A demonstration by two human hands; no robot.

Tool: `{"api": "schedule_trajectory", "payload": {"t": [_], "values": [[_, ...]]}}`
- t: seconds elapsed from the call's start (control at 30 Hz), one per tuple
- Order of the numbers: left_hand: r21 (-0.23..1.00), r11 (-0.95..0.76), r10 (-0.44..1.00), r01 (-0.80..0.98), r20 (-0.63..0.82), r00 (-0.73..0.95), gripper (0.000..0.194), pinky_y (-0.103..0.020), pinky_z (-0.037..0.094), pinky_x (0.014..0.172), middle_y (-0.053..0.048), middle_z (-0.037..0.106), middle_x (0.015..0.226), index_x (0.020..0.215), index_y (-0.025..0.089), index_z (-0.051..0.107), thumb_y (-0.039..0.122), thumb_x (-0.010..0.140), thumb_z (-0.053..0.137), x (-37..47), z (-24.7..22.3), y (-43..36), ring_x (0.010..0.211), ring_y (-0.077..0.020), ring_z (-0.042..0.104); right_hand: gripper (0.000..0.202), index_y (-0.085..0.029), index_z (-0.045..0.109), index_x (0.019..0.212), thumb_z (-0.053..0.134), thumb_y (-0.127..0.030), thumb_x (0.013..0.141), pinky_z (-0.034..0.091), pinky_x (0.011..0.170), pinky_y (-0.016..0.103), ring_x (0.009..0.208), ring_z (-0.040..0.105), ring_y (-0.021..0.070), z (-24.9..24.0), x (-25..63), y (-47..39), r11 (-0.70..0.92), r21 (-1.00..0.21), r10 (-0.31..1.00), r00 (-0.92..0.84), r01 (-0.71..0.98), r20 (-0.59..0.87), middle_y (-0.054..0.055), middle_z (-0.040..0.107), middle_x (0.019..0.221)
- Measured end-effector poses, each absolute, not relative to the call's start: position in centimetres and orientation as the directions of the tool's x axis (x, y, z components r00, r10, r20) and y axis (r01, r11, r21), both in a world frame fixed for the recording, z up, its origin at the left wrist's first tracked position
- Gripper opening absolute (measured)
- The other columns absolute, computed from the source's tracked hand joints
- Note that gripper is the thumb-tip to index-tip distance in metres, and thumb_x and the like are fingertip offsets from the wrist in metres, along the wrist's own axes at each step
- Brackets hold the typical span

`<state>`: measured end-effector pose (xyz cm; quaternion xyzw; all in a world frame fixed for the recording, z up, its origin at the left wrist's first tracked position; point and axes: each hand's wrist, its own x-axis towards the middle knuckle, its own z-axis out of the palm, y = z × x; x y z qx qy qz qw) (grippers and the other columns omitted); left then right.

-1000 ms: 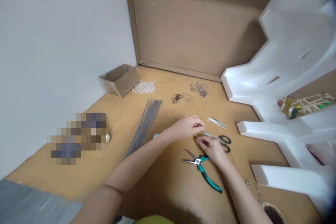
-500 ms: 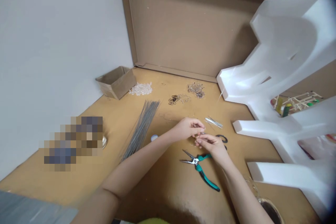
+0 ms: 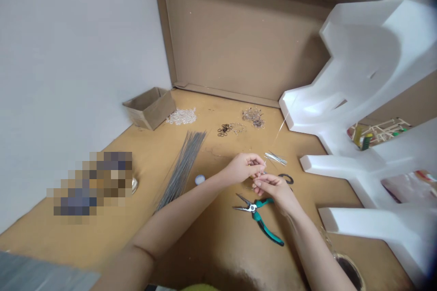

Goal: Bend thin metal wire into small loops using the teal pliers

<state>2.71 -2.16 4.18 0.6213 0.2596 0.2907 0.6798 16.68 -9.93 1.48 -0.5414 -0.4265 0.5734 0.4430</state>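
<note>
Both hands meet above the wooden table, fingertips pinched close together. My left hand (image 3: 246, 167) is closed on a thin pale strand (image 3: 261, 173) that shows between the fingers. Just below it, my right hand (image 3: 273, 187) pinches the same strand from the right; its far end is too fine to follow. Under my right hand lie open long-nose pliers (image 3: 253, 208) with green and black handles. Black-handled scissors (image 3: 286, 178) are partly hidden behind that hand. A small bundle of short silvery wires (image 3: 276, 159) rests beyond my fingers.
Long grey wires (image 3: 182, 168) lie left of my forearm, near a round blue-white disc (image 3: 200, 179). Farther back are clear rings (image 3: 182, 117), black loops (image 3: 224, 130), tangled small pieces (image 3: 253, 116) and a cardboard box (image 3: 150, 109). A white plastic chair (image 3: 317, 163) borders the right.
The pale strand between my fingertips shows more plainly now. Both hands stay pinched together in almost the same place; the view has shifted slightly.
</note>
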Motion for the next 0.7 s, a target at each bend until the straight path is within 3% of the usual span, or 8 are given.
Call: {"api": "schedule_trajectory", "payload": {"t": [0.13,0.23,0.3,0.37,0.43,0.53,0.6,0.7], "values": [[0.994,0.065,0.713,-0.085,0.013,0.701,0.013,-0.019,0.046,0.057,0.001,0.056,0.062,0.078,0.009,0.056,0.020,0.071,0.059,2.8,4.1,-2.1,0.055,-0.0059,0.054,0.024,-0.015,0.066,0.076,0.067,-0.038,0.067,0.046,0.056,0.026,0.056,0.057,0.0122,1.6,17.2,-9.9,-0.214,-0.975,0.977,-0.004,0.066,-0.215,0.003,0.064,0.063],[0.992,0.056,0.743,-0.115,0.036,0.668,0.013,-0.019,0.046,0.058,0.002,0.054,0.063,0.077,0.011,0.053,0.021,0.072,0.058,2.6,4.3,-1.8,0.056,-0.0053,0.053,0.032,-0.016,0.064,0.093,0.060,-0.040,0.072,0.049,0.065,0.032,0.068,0.060,0.0175,1.9,18.2,-11.0,-0.103,-0.922,0.994,0.074,0.372,-0.081,0.008,0.067,0.078],[0.991,0.054,0.762,-0.125,0.040,0.646,0.013,-0.019,0.047,0.058,0.003,0.052,0.063,0.077,0.011,0.052,0.022,0.072,0.058,2.4,4.4,-1.6,0.057,-0.0051,0.052,0.039,-0.019,0.059,0.108,0.056,-0.038,0.075,0.047,0.077,0.038,0.084,0.060,0.0217,2.0,18.7,-12.6,-0.006,-0.744,0.999,0.044,0.668,0.031,0.011,0.064,0.099],[0.991,0.065,0.762,-0.115,0.026,0.648,0.014,-0.018,0.046,0.057,0.003,0.051,0.062,0.077,0.011,0.053,0.023,0.073,0.058,2.1,4.6,-1.3,0.056,-0.0045,0.051,0.048,-0.021,0.055,0.116,0.059,-0.038,0.071,0.041,0.088,0.042,0.103,0.053,0.0263,1.9,18.9,-14.6,0.108,-0.530,0.994,-0.102,0.841,0.041,0.012,0.057,0.115],[0.991,0.082,0.746,-0.106,0.010,0.666,0.014,-0.017,0.046,0.055,0.003,0.051,0.063,0.078,0.011,0.054,0.023,0.073,0.058,1.9,4.7,-1.2,0.054,-0.0036,0.050,0.065,-0.021,0.045,0.127,0.062,-0.034,0.065,0.032,0.097,0.045,0.119,0.039,0.0297,1.5,18.4,-16.3,0.212,-0.353,0.975,-0.222,0.911,0.011,0.012,0.049,0.127],[0.989,0.091,0.711,-0.114,0.016,0.703,0.015,-0.017,0.045,0.055,0.002,0.053,0.066,0.080,0.011,0.056,0.022,0.071,0.060,1.8,4.9,-1.3,0.053,-0.0031,0.050,0.072,-0.017,0.042,0.130,0.059,-0.025,0.060,0.027,0.099,0.050,0.122,0.033,0.0332,0.7,17.4,-17.5,0.240,-0.171,0.970,-0.242,0.956,0.008,0.015,0.044,0.131],[0.988,0.091,0.693,-0.121,0.025,0.721,0.015,-0.017,0.045,0.055,0.002,0.053,0.067,0.080,0.011,0.057,0.021,0.069,0.060,1.7,5.0,-1.4,0.053,-0.0032,0.050,0.068,-0.016,0.044,0.127,0.055,-0.019,0.060,0.032,0.095,0.048,0.117,0.038,0.0333,0.2,17.0,-17.3,0.241,-0.133,0.970,-0.241,0.961,0.010,0.016,0.047,0.127],[0.988,0.104,0.686,-0.111,0.010,0.728,0.014,-0.019,0.046,0.055,0.002,0.053,0.066,0.078,0.011,0.058,0.021,0.069,0.060,1.3,5.7,-1.6,0.053,-0.0040,0.051,0.051,-0.016,0.055,0.115,0.047,-0.013,0.064,0.041,0.086,0.040,0.106,0.051,0.0285,-0.3,17.4,-16.6,0.226,-0.231,0.973,-0.232,0.946,0.001,0.013,0.057,0.116]]}}
